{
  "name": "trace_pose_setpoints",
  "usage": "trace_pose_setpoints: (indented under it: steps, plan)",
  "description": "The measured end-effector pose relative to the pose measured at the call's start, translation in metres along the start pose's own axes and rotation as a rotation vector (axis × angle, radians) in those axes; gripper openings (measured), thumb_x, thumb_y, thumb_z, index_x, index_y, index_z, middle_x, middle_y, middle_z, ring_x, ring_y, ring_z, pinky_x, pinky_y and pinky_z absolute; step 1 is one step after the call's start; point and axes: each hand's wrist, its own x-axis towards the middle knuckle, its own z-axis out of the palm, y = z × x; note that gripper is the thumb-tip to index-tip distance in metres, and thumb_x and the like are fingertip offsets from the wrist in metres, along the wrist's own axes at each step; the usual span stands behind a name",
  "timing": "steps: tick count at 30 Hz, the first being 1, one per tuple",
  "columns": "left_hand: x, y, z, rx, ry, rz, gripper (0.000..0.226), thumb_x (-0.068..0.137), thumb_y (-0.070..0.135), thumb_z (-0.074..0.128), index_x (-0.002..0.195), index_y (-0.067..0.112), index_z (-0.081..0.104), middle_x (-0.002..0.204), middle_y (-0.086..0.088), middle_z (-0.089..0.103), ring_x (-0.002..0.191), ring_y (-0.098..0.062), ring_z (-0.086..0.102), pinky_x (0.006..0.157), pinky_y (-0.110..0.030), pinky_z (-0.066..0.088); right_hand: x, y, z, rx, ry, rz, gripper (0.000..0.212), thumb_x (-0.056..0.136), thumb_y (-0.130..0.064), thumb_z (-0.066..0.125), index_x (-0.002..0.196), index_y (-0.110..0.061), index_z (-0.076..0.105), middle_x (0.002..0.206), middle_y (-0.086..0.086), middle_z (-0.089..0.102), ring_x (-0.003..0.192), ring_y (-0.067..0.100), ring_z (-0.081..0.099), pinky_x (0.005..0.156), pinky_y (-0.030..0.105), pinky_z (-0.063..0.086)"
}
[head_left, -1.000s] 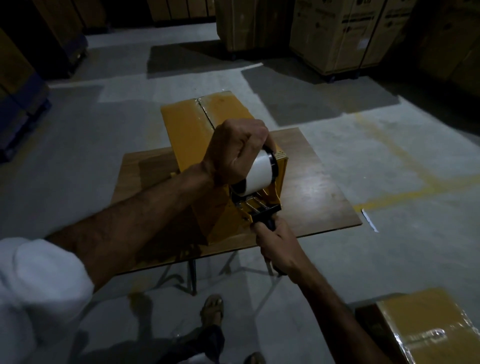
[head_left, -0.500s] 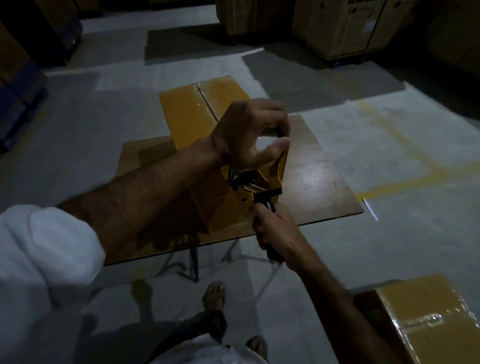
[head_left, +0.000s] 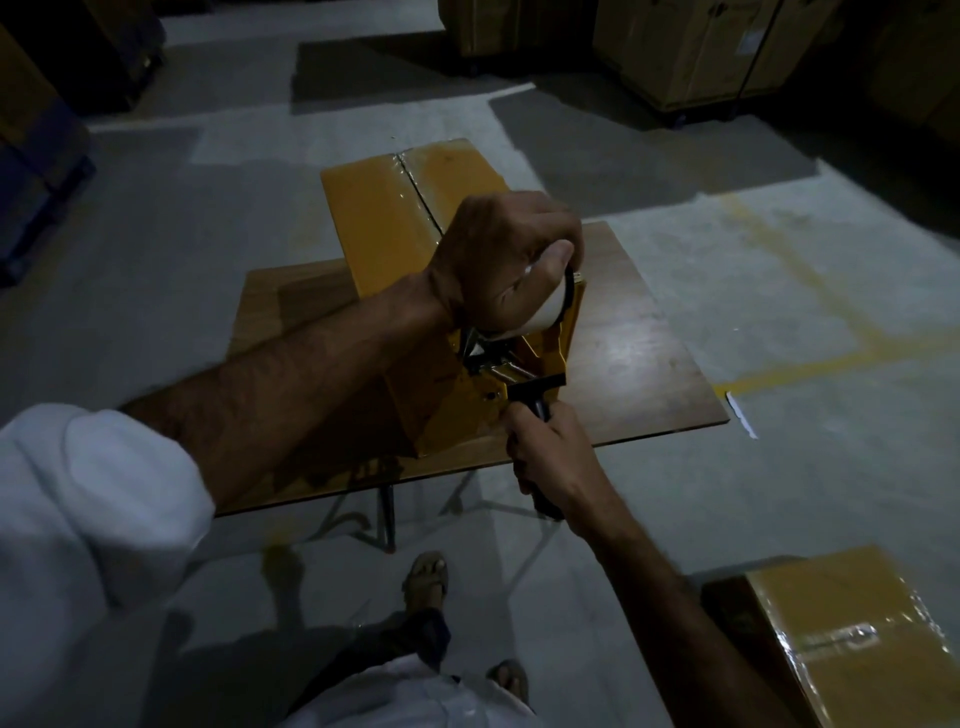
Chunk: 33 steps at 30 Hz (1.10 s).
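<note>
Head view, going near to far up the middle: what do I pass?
Sandalled foot → right hand gripping the tape dispenser handle → left hand on the white tape roll → yellow box → stacked cartons.

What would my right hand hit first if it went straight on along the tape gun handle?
Likely the yellow box: the right hand grips the handle aimed at its near face, with the tape gun head between. Depth is unclear.
</note>
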Motion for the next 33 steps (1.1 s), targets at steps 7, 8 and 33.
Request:
trace_pose_setpoints:
  steps: [7, 8, 33]
  plan:
    - [-0.02, -0.012, -0.002, -0.133, 0.205, -0.135, 0.048, 0.103, 0.035, 0.039, 0.132, 0.003, 0.059, 0.147, -0.021, 0.049, 0.138, -0.031, 0.047, 0.111, -0.048, 0.04, -0.001, 0.001, 0.002, 0.03, -0.006, -0.008, 0.027, 0.104, -0.027, 0.053, 0.08, -0.016, 0.045, 0.059, -0.004, 0.039, 0.046, 0.01, 0.036, 0.044, 0.027, 0.034]
    - [-0.035, -0.007, 0.005, -0.215, 0.403, -0.26, 0.041, 0.105, 0.026, 0.042, 0.131, -0.001, 0.057, 0.141, -0.022, 0.052, 0.133, -0.03, 0.05, 0.108, -0.049, 0.043, -0.001, 0.001, 0.003, 0.029, 0.003, -0.003, 0.025, 0.104, -0.027, 0.053, 0.082, -0.016, 0.046, 0.06, -0.003, 0.039, 0.047, 0.011, 0.035, 0.045, 0.028, 0.033]
    - [-0.133, 0.015, 0.067, -1.538, 0.379, -1.58, 0.012, 0.094, 0.025, 0.064, 0.1, 0.016, 0.07, 0.087, -0.001, 0.071, 0.078, -0.014, 0.067, 0.065, -0.027, 0.056, -0.004, 0.005, -0.005, 0.047, -0.007, 0.018, 0.024, 0.106, -0.026, 0.05, 0.085, -0.015, 0.047, 0.059, -0.008, 0.043, 0.045, 0.005, 0.039, 0.044, 0.023, 0.035]
